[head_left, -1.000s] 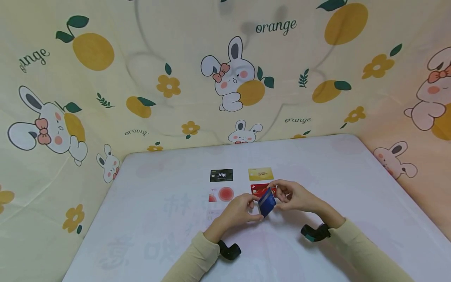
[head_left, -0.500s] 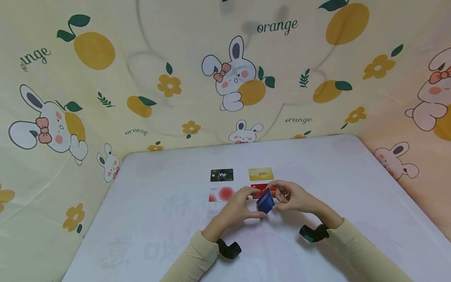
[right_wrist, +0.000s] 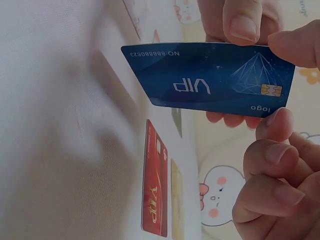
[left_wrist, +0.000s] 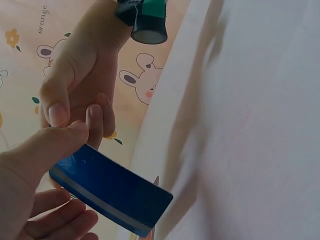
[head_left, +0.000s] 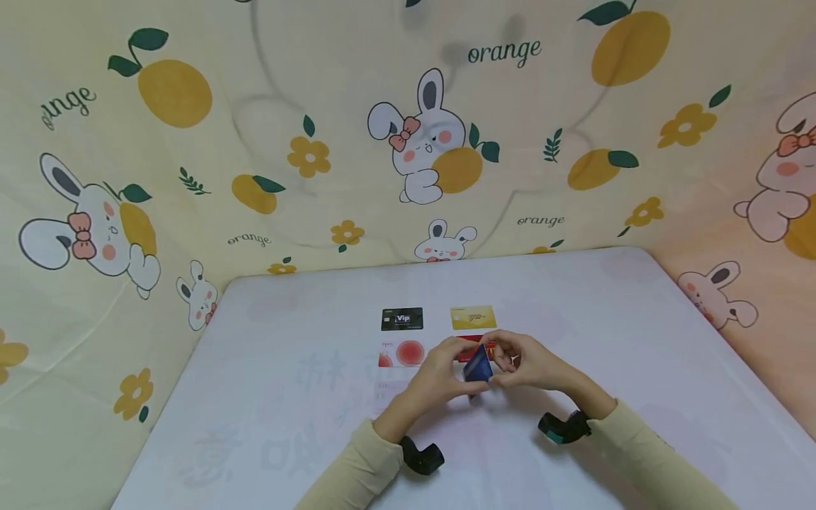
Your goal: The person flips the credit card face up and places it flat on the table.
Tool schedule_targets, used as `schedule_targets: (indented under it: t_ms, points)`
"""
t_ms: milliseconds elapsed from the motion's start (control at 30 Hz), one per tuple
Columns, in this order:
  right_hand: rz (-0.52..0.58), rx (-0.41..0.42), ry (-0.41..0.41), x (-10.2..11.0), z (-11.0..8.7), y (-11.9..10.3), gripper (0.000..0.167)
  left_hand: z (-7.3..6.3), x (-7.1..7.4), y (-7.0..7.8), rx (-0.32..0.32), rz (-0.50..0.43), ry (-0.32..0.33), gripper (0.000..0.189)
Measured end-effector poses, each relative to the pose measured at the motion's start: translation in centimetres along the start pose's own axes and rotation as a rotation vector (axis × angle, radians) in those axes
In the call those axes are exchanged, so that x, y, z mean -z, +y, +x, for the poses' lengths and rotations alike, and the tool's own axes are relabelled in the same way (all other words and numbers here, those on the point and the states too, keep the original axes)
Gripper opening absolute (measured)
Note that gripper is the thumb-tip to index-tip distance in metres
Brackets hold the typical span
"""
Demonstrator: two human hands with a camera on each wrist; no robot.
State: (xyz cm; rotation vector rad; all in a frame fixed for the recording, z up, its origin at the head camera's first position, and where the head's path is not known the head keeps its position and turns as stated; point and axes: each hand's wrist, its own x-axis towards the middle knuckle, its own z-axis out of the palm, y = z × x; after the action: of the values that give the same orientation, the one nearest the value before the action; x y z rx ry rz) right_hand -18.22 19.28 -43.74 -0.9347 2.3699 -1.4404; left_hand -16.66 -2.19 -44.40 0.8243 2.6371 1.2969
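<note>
A blue VIP card (head_left: 478,365) with a gold chip is held up off the table, tilted, between both hands. My left hand (head_left: 440,372) spans it from thumb to fingers, with some fingers behind the card in the right wrist view. My right hand (head_left: 532,363) grips its chip end by thumb and index finger, the other fingers curled. In the left wrist view the card's striped side (left_wrist: 112,190) shows, and the two thumbs are close together. A red card (right_wrist: 156,185) lies just behind, partly hidden by the hands in the head view.
On the white table (head_left: 287,312) lie a black Vip card (head_left: 402,319), a gold card (head_left: 473,317) and a white card with a red circle (head_left: 401,353). A pale card (head_left: 387,391) is partly covered by the left hand. A patterned cloth (head_left: 350,156) hangs behind.
My left hand has slid right along the blue card, its thumb and fingers now nearer my right hand. The card has turned slightly and shifted a little left.
</note>
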Motion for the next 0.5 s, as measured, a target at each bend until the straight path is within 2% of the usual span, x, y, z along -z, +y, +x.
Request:
schedule_targets:
  t_ms: [233, 500]
  points:
    - [-0.002, -0.013, 0.006, -0.02, -0.01, -0.06, 0.047, 0.06, -0.18, 0.09, 0.001, 0.004, 0.001, 0.055]
    - [0.033, 0.014, -0.006, 0.07, 0.0, -0.15, 0.046, 0.09, -0.28, -0.27, -0.008, 0.004, 0.016, 0.052]
